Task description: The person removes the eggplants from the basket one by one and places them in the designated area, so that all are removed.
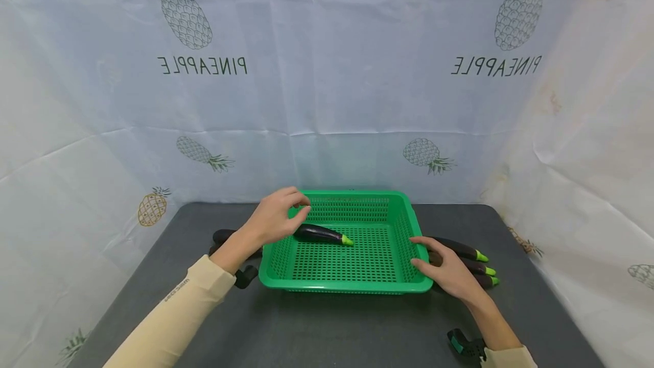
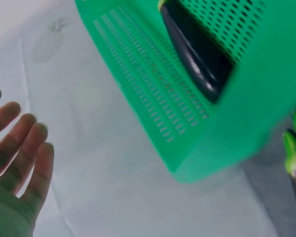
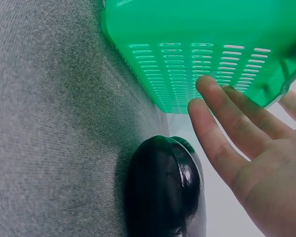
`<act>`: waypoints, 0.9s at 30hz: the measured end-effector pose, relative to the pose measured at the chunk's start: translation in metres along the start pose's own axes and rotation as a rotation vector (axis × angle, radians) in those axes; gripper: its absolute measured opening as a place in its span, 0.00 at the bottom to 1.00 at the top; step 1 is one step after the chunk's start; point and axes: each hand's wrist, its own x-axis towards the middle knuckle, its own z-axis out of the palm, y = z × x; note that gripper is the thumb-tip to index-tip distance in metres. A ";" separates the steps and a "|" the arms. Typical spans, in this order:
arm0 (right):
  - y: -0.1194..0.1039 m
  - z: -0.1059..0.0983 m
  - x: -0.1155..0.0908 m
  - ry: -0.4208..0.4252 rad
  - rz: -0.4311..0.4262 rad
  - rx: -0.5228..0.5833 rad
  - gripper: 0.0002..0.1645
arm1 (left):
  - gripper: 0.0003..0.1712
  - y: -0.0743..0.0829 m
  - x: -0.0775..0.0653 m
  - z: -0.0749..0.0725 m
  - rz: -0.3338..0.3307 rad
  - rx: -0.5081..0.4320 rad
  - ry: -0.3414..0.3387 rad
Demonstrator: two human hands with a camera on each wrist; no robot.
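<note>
A green plastic basket with slotted walls stands on the table. One dark eggplant with a green cap lies inside it. My left hand hovers over the basket's left side and holds nothing; its fingers look loosely extended in the left wrist view. At the right wall is my right hand, its fingers nearly straight along the outside of the basket. Whether those fingertips touch the wall is hard to tell. Right of the basket lie several eggplants, partly behind that hand.
More eggplants lie left of the basket, partly hidden by my left forearm. The dark grey table extends in front of the basket. A pale curtain with pineapple prints hangs behind and along both sides.
</note>
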 end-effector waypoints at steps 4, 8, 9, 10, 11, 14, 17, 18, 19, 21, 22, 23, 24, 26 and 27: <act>0.001 0.001 0.000 0.002 -0.004 -0.011 0.32 | 0.07 0.004 0.009 0.005 -0.001 0.002 -0.028; 0.002 0.001 0.001 0.010 0.003 -0.015 0.32 | 0.08 0.006 0.018 0.012 -0.021 -0.009 -0.077; 0.002 0.001 0.001 0.010 0.004 -0.015 0.32 | 0.09 0.006 0.020 0.014 -0.026 -0.014 -0.089; 0.002 0.001 0.001 0.012 0.004 -0.014 0.31 | 0.10 0.006 0.022 0.016 -0.031 -0.022 -0.102; 0.002 0.001 0.001 0.012 0.005 -0.011 0.31 | 0.10 0.005 0.025 0.018 -0.035 -0.026 -0.113; 0.001 0.001 0.001 0.009 0.000 -0.003 0.31 | 0.12 0.003 0.030 0.023 -0.047 -0.037 -0.132; -0.002 0.001 0.001 0.009 -0.004 0.007 0.31 | 0.13 -0.001 0.035 0.029 -0.058 -0.047 -0.133; -0.002 0.001 0.001 0.009 -0.004 0.007 0.31 | 0.13 -0.002 0.036 0.031 -0.062 -0.047 -0.134; -0.002 0.001 0.001 0.009 -0.005 0.008 0.31 | 0.13 -0.003 0.037 0.034 -0.066 -0.048 -0.134; -0.002 0.001 0.001 0.011 -0.003 0.005 0.31 | 0.13 -0.006 0.039 0.039 -0.077 -0.052 -0.149; -0.002 0.001 0.001 0.011 -0.002 0.001 0.31 | 0.13 -0.007 0.039 0.042 -0.084 -0.056 -0.161; -0.002 0.001 0.001 0.011 0.000 0.001 0.31 | 0.13 -0.008 0.040 0.045 -0.092 -0.058 -0.176; -0.001 0.001 0.001 0.010 0.000 -0.002 0.31 | 0.13 -0.009 0.040 0.048 -0.104 -0.063 -0.193; 0.000 0.001 0.000 0.009 -0.002 -0.009 0.31 | 0.14 -0.010 0.041 0.054 -0.134 -0.087 -0.224; 0.000 0.001 0.000 0.013 0.001 -0.011 0.31 | 0.14 -0.011 0.042 0.057 -0.149 -0.097 -0.239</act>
